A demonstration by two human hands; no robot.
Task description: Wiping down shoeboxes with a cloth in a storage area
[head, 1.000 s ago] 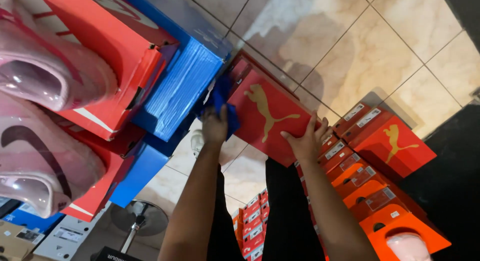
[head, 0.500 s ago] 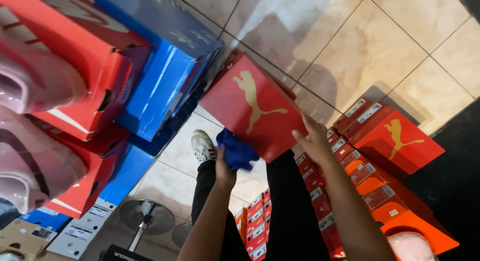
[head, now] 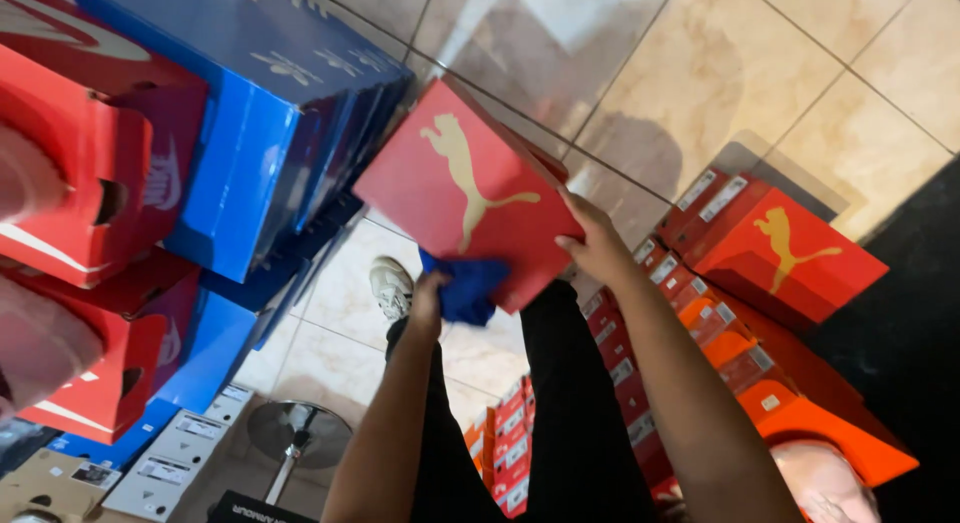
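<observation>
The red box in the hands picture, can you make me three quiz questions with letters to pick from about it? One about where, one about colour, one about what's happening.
1. Where is the red box?
A. held up in the air over the tiled floor
B. lying flat on the floor
C. inside the blue boxes

2. What colour is the cloth?
A. yellow
B. blue
C. white

3. How is the box's lid?
A. off
B. half open
C. shut

Answers: 1 A, the right hand grips its edge with floor far beneath. 2 B, the left hand holds a blue cloth at the box's lower corner. 3 C, the lid sits flat and closed.
</observation>
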